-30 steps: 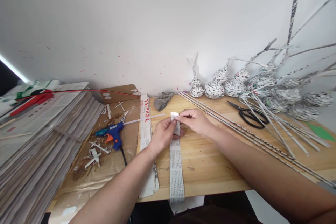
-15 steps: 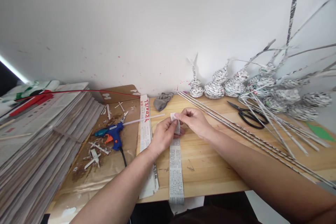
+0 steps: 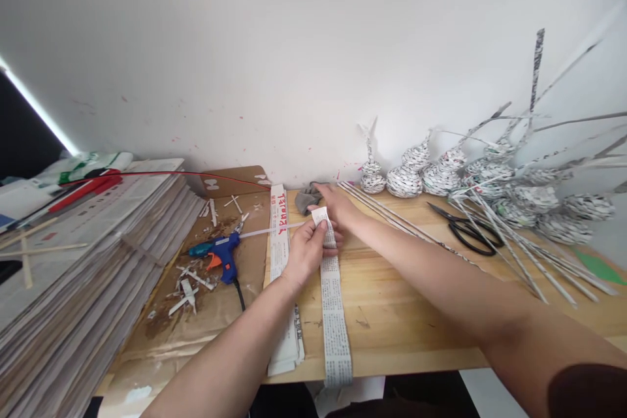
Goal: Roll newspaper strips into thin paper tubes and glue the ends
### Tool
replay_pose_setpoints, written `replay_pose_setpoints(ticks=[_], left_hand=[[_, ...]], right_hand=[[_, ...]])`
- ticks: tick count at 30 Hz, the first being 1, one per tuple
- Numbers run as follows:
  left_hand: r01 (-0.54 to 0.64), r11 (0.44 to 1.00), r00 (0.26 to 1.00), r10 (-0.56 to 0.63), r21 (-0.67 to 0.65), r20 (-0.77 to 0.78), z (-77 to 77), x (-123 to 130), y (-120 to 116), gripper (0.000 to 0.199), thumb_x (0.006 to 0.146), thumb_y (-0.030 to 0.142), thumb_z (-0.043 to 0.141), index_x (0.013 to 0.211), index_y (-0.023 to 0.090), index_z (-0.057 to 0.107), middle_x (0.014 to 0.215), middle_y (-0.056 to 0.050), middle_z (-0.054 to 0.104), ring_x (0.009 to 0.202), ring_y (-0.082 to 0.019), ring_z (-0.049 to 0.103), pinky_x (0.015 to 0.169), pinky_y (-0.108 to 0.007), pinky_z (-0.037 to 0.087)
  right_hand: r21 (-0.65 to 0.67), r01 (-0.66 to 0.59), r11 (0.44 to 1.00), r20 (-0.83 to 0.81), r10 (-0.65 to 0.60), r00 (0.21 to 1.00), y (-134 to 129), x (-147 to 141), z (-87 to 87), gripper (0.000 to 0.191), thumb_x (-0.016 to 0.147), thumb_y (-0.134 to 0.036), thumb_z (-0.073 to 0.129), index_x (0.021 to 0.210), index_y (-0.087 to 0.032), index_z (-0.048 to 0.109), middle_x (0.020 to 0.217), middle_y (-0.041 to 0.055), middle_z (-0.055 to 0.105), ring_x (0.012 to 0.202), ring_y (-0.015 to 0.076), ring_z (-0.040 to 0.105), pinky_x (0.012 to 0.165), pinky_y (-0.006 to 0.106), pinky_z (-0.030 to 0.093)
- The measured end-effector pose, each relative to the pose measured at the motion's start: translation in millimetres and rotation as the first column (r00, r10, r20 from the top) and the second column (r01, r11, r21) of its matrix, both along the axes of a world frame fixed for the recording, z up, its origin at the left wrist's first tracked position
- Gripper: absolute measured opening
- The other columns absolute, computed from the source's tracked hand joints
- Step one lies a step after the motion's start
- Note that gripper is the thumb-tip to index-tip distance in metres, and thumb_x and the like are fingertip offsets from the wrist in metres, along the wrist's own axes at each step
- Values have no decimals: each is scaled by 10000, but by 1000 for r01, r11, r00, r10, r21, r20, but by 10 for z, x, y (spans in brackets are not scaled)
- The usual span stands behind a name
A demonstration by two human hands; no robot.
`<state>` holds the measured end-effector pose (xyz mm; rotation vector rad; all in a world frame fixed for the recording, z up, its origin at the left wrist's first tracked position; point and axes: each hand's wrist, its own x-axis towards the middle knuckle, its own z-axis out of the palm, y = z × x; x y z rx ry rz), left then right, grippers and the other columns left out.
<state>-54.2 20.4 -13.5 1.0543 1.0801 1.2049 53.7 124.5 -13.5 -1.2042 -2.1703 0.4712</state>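
We have a long paper strip [image 3: 337, 323] in our left hand [image 3: 307, 251], and it runs down over the wooden table [image 3: 406, 333] toward us, with its near end at the table's edge. Our left thumb presses the far end of the strip against our fingers, so that hand is pinching it. Our right hand [image 3: 339, 208] is just past that end, with its fingers at the gray rag [image 3: 304, 202] by the wall. They look like they touch it, but the hand is a bit blurry, so we cannot tell if they hold any of it. We think the step in hand is getting the paper ready with our fingers, with a little stop at the rag. The next move seems to call for a soft, steady pinch on the left, so the thin paper does not slip or crumple, and for right fingers that can come back to it lightly. On our left, a stack of cut paper [image 3: 279, 261] lies just beside the strip, and past it is the blue glue gun [image 3: 226, 258]. The black scissors [image 3: 473, 235] lie well apart, on our right.
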Motion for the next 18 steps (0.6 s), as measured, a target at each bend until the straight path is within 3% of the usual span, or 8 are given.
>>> replay_pose_setpoints(ticks=[2, 4, 6, 10, 14, 17, 18], left_hand=[[-7, 1000, 1000, 8, -7, 12, 5, -3, 5, 354, 794, 444, 567, 976, 143, 608, 803, -90, 697, 714, -198, 670, 532, -279, 540], [-19, 1000, 999, 19, -11, 32, 10, -3, 11, 337, 796, 428, 568, 960, 136, 610, 806, -95, 695, 718, -195, 670, 541, -279, 543], [-29, 1000, 998, 29, -5, 58, 17, -3, 16, 312, 800, 409, 567, 931, 129, 609, 782, -92, 694, 700, -187, 669, 567, -287, 548], [-35, 999, 996, 35, 4, 86, 33, -7, 23, 279, 804, 387, 566, 901, 128, 605, 740, -82, 692, 667, -177, 667, 596, -294, 549], [-39, 999, 997, 40, -13, 69, 28, -19, 34, 265, 811, 378, 559, 899, 132, 601, 720, -79, 689, 662, -183, 668, 580, -289, 545], [-47, 999, 997, 48, -25, 67, 15, -27, 44, 290, 806, 413, 560, 891, 139, 600, 701, -75, 690, 652, -191, 670, 571, -294, 543], [-44, 999, 997, 46, -29, 67, 12, -28, 46, 302, 805, 430, 556, 886, 142, 601, 697, -74, 691, 650, -194, 671, 571, -298, 543]], right_hand=[[-3, -3, 1000, 125, 3, 992, 148, -148, 34, 542, 786, -382, 612, 1284, -208, 490, 1328, 121, 466, 1097, 239, 525, 860, 307, 401], [-26, 45, 999, 220, -38, 975, 241, -253, 22, 350, 861, -374, 505, 1166, -217, 577, 1203, 105, 565, 989, 223, 576, 799, 302, 406], [-35, 103, 994, 243, -92, 966, 284, -315, -20, 329, 914, -380, 395, 1074, -198, 618, 1087, 113, 626, 918, 222, 596, 760, 304, 401], [-67, 210, 975, 218, -191, 957, 338, -371, -73, 511, 926, -510, 277, 958, -173, 659, 971, 150, 672, 897, 241, 607, 745, 316, 392], [-134, 266, 955, 175, -241, 955, 456, -384, 12, 739, 882, -653, 146, 897, -161, 696, 947, 160, 687, 876, 246, 626, 716, 309, 410], [-247, 256, 935, 59, -249, 967, 459, -277, 117, 859, 893, -603, -26, 1002, -142, 689, 971, 140, 686, 706, 181, 644, 608, 268, 424], [-333, 235, 913, -68, -271, 960, 412, -205, 148, 837, 897, -599, -15, 1079, -143, 662, 1019, 133, 673, 642, 158, 634, 555, 258, 414]])
